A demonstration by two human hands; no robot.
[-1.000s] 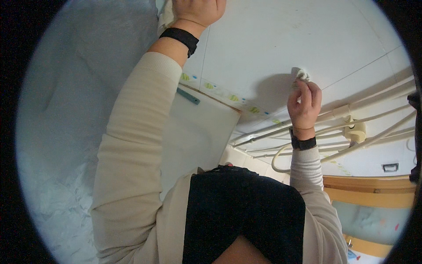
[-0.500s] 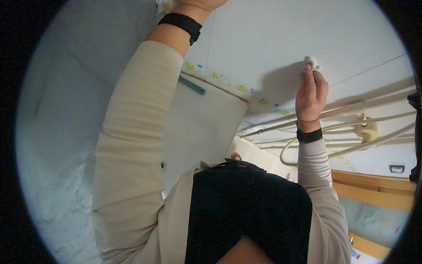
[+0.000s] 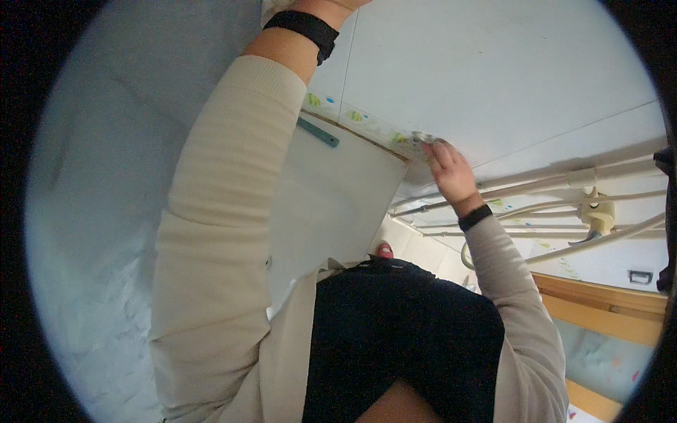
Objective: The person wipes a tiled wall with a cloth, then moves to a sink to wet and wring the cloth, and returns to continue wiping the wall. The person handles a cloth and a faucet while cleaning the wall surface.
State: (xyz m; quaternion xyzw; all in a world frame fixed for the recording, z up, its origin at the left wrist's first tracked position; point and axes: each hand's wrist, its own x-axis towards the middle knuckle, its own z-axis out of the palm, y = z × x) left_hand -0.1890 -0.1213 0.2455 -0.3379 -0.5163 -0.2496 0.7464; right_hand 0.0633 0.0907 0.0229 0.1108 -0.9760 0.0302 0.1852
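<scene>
My right hand [image 3: 452, 172] has its fingers closed on a small crumpled white wad [image 3: 422, 137], paper or cloth. It is against the white tiled wall [image 3: 451, 70], at the strip of green and blue patterned tiles [image 3: 357, 115] just above the white ledge [image 3: 331, 190]. At the top edge is my left hand [image 3: 330, 5], mostly cut off by the frame, near the wall; its fingers are out of view. A black band sits on each wrist.
A green flat strip with a hole [image 3: 321, 132] lies on the ledge along the wall. Cream pipes [image 3: 550, 182] and a valve-like fitting [image 3: 598, 211] run along the wall at right. A wooden frame [image 3: 599, 299] stands lower right. A red shoe [image 3: 384, 250] shows below.
My right hand has moved left and down the wall with the white wad, from the plain tile to the patterned strip. The whole view has shifted slightly.
</scene>
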